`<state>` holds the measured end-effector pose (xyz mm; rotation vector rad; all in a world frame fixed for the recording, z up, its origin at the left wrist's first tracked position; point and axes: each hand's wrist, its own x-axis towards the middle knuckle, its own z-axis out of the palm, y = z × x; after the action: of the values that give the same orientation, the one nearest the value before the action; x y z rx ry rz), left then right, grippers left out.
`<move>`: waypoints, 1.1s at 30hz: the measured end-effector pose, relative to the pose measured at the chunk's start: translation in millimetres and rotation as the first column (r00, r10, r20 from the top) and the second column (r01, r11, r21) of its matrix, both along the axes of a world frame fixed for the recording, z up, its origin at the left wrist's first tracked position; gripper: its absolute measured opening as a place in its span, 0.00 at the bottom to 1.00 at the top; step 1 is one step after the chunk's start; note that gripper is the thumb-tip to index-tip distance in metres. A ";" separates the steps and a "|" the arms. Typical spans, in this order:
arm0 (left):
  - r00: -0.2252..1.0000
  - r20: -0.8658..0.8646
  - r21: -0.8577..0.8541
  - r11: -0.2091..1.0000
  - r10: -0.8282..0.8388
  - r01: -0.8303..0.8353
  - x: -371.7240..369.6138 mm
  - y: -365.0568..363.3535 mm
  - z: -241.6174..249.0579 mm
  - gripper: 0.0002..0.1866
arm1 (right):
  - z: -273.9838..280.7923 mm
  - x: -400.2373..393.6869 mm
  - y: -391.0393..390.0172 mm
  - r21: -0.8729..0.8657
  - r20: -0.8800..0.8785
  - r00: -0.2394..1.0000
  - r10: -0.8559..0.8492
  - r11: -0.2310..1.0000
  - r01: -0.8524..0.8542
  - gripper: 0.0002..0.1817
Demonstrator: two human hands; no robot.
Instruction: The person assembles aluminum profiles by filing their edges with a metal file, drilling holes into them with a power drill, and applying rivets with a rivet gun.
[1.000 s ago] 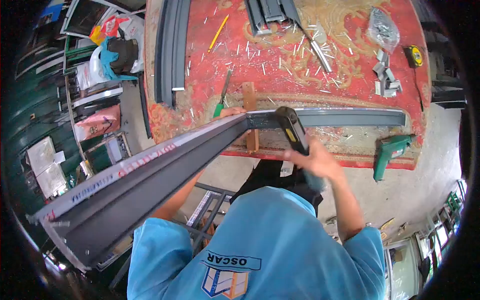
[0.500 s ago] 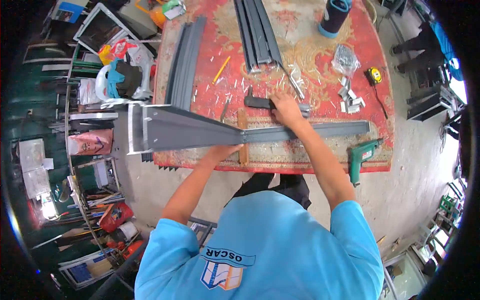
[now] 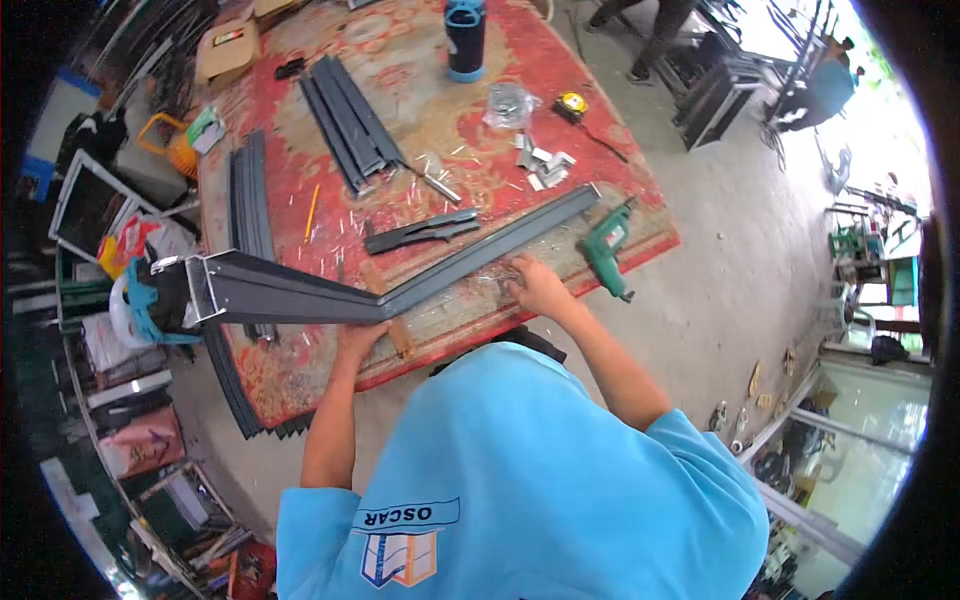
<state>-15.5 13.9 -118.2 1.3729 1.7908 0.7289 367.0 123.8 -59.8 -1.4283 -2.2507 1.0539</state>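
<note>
A dark grey metal frame [image 3: 290,290] lies across the near side of the table, its two lengths meeting at a corner. My left hand [image 3: 362,342] is closed on the frame's lower edge by that corner, its fingertips partly hidden beneath. Nearer the table's front edge, my right hand [image 3: 538,287] has its fingers bent together over the tabletop, just below the frame's right-hand length [image 3: 490,250]. What they pinch, if anything, is too small to make out. Beyond the frame lies a black and grey hand tool [image 3: 422,231] with long handles. A wooden strip [image 3: 400,338] sits under the corner.
A green power drill [image 3: 606,248] rests at the table's right edge. Farther back are metal brackets [image 3: 545,165], a plastic bag [image 3: 508,106], a tape measure [image 3: 571,106], a dark bottle [image 3: 466,40], a yellow pencil [image 3: 312,212] and grey profiles [image 3: 345,120]. A person [image 3: 650,30] stands behind.
My right hand has let go of the black and grey hand tool and moved toward the table's near edge. The view has turned, so the table appears tilted and shifted left.
</note>
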 end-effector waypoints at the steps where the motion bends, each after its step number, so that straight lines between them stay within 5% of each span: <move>1: 1.000 0.002 0.004 1.000 -0.015 0.015 3.0 1.3 2.4 0.25 | 0.9 4.9 -2.8 0.004 0.002 1.000 -0.015 1.000 0.015 0.23; 6: 0.990 0.105 -0.009 0.995 0.096 -0.096 5.7 -2.0 18.1 0.27 | -6.2 12.9 -10.2 -0.083 0.034 0.998 -0.057 0.995 0.059 0.25; 13: 0.997 -0.034 0.077 0.995 0.063 -0.060 6.1 -3.2 35.5 0.29 | -10.1 11.4 -3.6 -0.139 -0.026 0.998 0.057 0.988 -0.060 0.27; 15: 0.981 0.023 -0.061 0.979 0.195 -0.193 11.0 -2.2 46.9 0.30 | -0.1 7.8 -0.7 -0.302 -0.043 0.999 0.019 0.953 -0.031 0.27; 18: 0.952 0.167 -0.054 0.967 0.256 -0.250 22.7 -3.7 74.7 0.33 | 22.5 -6.0 5.0 -0.374 -0.153 0.984 0.087 0.917 -0.139 0.30; 22: 0.976 0.188 0.118 0.984 0.113 -0.137 18.8 -5.3 68.7 0.35 | 101.5 -47.9 -4.0 -0.313 -0.381 0.919 0.104 0.920 -0.234 0.34; 24: 0.999 0.024 0.221 0.975 0.025 -0.029 28.2 -5.4 102.8 0.36 | 138.6 -73.7 -15.7 -0.325 -0.434 0.893 0.116 0.905 -0.275 0.36; 26: 0.999 0.030 0.188 0.982 -0.011 0.005 45.4 -1.6 154.2 0.37 | 164.1 -97.4 -29.4 0.027 -0.560 0.782 0.273 0.950 -0.312 0.43; 27: 0.999 0.037 0.145 0.989 -0.041 0.035 55.0 -0.8 178.2 0.37 | 172.2 -105.9 -34.0 0.033 -0.557 0.783 0.278 0.949 -0.314 0.43; 29: 0.997 0.037 0.236 0.970 -0.068 0.057 75.1 1.7 205.3 0.37 | 184.9 -118.6 -43.6 0.160 -0.624 0.750 0.220 0.975 -0.153 0.43; 31: 0.996 -0.021 0.268 0.960 -0.083 0.086 103.3 4.4 249.0 0.41 | 207.2 -116.9 -51.8 -0.136 -0.802 0.580 -0.141 0.989 0.052 0.29; 33: 0.981 -0.069 0.361 0.913 -0.180 0.193 119.2 10.7 276.1 0.43 | 234.2 -96.4 -46.0 -0.155 -0.822 0.511 -0.253 0.962 0.227 0.20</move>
<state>103.7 24.6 157.9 1.7833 1.5707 0.9743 270.6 77.8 174.4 -0.8711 -1.2826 1.2941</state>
